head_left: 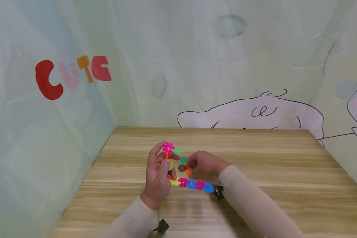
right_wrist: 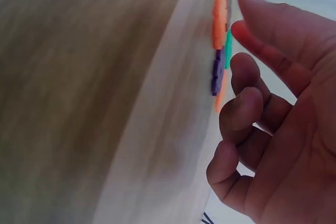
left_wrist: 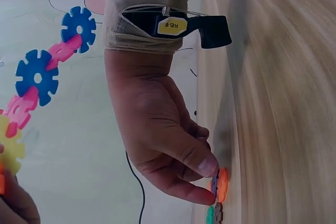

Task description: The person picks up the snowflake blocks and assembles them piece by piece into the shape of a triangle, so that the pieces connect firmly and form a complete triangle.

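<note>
Head view showed a person's left hand (head_left: 158,180) gripping a linked chain of flat plastic snowflake discs (head_left: 191,184) in pink, yellow and blue; part rose above the fingers, the rest trailed right just over the wooden bench (head_left: 256,158). The right hand (head_left: 203,163), fingers curled, pinched at loose orange and purple discs (right_wrist: 219,40) lying on the bench beside a green disc (head_left: 183,159) and a brown disc (head_left: 182,168). The pieces looked light, thin and stiff, likely slippery; pinching a disc by its notched rim seemed the surest hold.
</note>
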A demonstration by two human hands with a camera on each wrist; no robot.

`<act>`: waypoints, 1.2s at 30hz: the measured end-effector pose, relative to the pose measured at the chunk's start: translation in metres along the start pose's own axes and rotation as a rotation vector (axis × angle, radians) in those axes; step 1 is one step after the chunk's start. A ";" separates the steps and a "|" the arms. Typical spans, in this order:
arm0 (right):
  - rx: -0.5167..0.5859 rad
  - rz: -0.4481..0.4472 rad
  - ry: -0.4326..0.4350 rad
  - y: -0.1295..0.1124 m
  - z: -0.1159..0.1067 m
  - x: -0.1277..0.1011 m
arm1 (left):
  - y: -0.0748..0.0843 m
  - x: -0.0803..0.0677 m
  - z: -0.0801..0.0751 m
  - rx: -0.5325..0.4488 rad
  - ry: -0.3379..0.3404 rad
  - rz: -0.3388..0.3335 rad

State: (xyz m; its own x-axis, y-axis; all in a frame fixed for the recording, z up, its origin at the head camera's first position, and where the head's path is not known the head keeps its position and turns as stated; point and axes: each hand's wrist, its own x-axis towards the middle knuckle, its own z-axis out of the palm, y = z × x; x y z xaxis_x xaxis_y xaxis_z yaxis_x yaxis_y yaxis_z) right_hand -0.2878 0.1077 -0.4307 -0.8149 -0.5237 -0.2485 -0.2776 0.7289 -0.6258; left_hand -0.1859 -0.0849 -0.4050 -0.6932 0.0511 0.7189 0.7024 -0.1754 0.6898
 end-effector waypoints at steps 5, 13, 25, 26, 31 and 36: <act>-0.019 0.038 -0.006 -0.005 0.003 -0.003 | 0.000 -0.001 0.002 -0.006 -0.002 -0.008; -0.020 0.033 -0.004 -0.007 0.006 -0.006 | -0.001 -0.002 0.002 -0.008 -0.004 -0.030; -0.002 -0.054 0.043 -0.002 0.000 -0.006 | 0.001 -0.002 0.000 0.029 0.007 -0.104; 0.028 -0.074 0.059 -0.002 -0.002 -0.006 | 0.001 -0.002 -0.001 0.035 0.008 -0.111; 0.239 -0.202 0.138 -0.013 -0.019 -0.020 | 0.001 -0.001 -0.002 0.047 0.013 -0.117; 0.393 -0.342 0.244 -0.032 -0.031 -0.043 | 0.000 0.000 -0.002 0.038 0.015 -0.110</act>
State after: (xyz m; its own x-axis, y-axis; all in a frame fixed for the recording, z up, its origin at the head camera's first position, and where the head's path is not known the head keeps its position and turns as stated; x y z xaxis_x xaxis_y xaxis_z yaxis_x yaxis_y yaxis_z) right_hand -0.2595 0.1208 -0.3770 -0.8187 -0.5499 0.1652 -0.3743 0.2929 -0.8799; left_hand -0.1859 -0.0869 -0.4052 -0.7687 0.0535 0.6373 0.6272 -0.1323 0.7676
